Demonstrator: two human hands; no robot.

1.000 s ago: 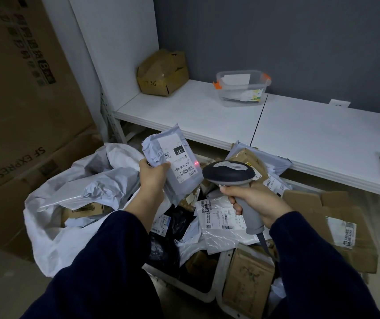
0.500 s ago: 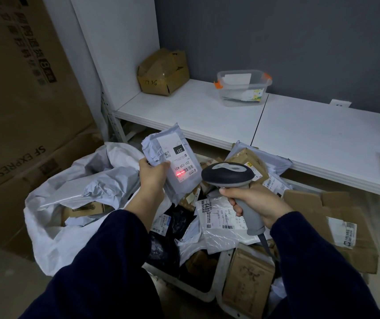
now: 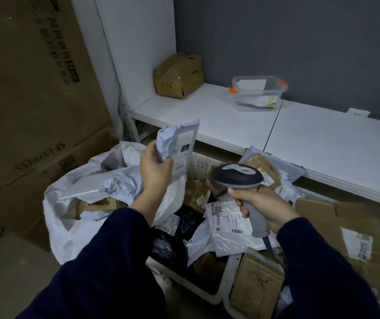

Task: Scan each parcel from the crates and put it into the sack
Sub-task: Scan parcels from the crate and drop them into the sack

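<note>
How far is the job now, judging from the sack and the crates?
Done: at least one small box already lies in the white sack. In hand: the left hand holds a grey mailer near the sack; the right hand holds the scanner. Left: many parcels remain in the crates.

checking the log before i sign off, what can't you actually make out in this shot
All in the head view:
1. Label on the grey parcel in the left hand: motion-blurred, barcode unreadable.
2. Sack: crumpled folds and the left forearm hide most of its inside.
3. Crate: piled parcels and both sleeves cover its lower layers.
4. Scanner in the right hand: its window faces away, so no beam is visible.
</note>
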